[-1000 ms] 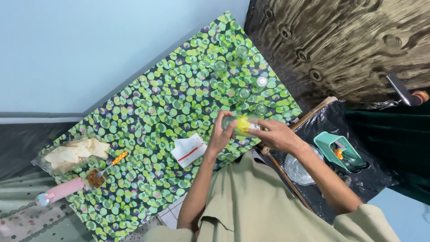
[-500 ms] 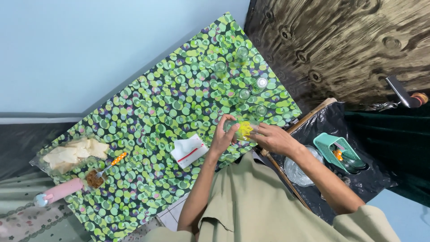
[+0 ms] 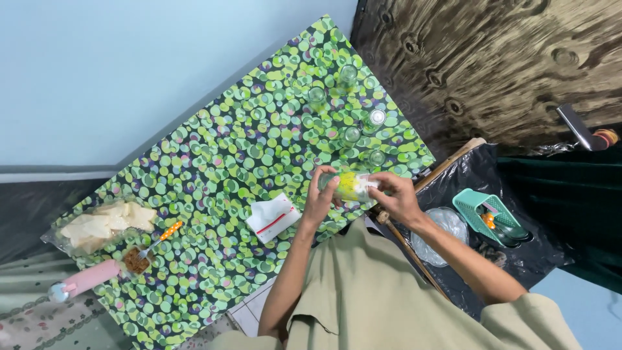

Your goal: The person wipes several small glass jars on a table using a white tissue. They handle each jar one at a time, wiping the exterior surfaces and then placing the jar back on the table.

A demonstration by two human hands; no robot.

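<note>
- Head view: both hands hold a clear glass [image 3: 346,185] with a yellow print, tipped on its side just above the near edge of the desk [image 3: 214,162].
- The left hand [image 3: 319,198] has its fingers [image 3: 327,186] closed around one end of the glass; the right hand [image 3: 394,194] has its fingers closed on the other end.
- Five more glasses stand upright on the desk beyond the hands; the nearest [image 3: 377,157] is just behind the held glass.
- A white packet [image 3: 273,216] with a red stripe lies on the desk just left of the left hand.
- Far left on the desk: a clear bag [image 3: 100,223] of pale pieces, a spoon [image 3: 159,238] with an orange handle resting in a small brown-filled dish, and a pink bottle [image 3: 87,277] lying flat.
- Right of the desk, on black plastic, sit a teal basket [image 3: 486,210] and a clear bowl [image 3: 435,233].
</note>
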